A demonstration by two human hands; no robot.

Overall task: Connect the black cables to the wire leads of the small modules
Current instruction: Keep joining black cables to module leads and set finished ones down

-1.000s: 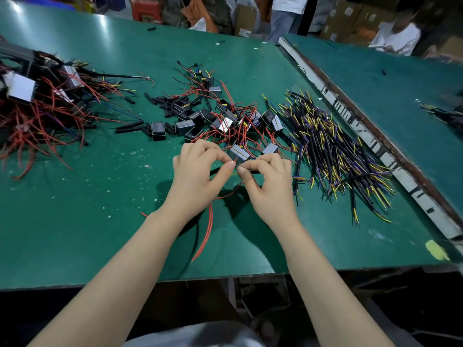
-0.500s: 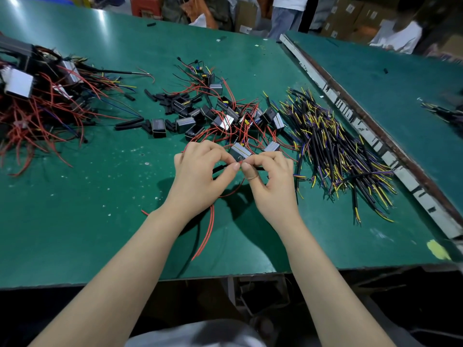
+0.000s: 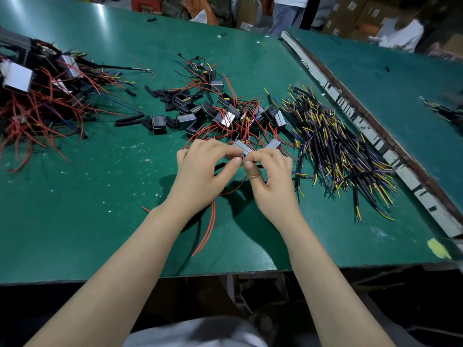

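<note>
Over the middle of the green table (image 3: 75, 209), my left hand (image 3: 200, 174) and my right hand (image 3: 270, 181) meet thumb to thumb, both pinching thin wire ends at the same spot. A black cable (image 3: 220, 167) shows between my left fingers. Red leads (image 3: 208, 231) trail from under my left wrist toward the table's front edge. A small silver-faced module (image 3: 241, 147) sits just beyond my fingertips. More small modules (image 3: 225, 116) with red leads lie in a heap behind. A pile of black cables (image 3: 335, 149) with yellow and purple ends lies to the right.
A tangle of red wires and larger units (image 3: 37, 96) fills the far left. Short black sleeve pieces (image 3: 165, 93) are scattered mid-table. A worn wooden rail (image 3: 363, 121) separates a second green table (image 3: 400, 83) on the right. People stand beyond the far edge.
Both hands have stayed in the same spot, their thumbs shifting slightly against each other around the wire ends. Nothing else has moved.
</note>
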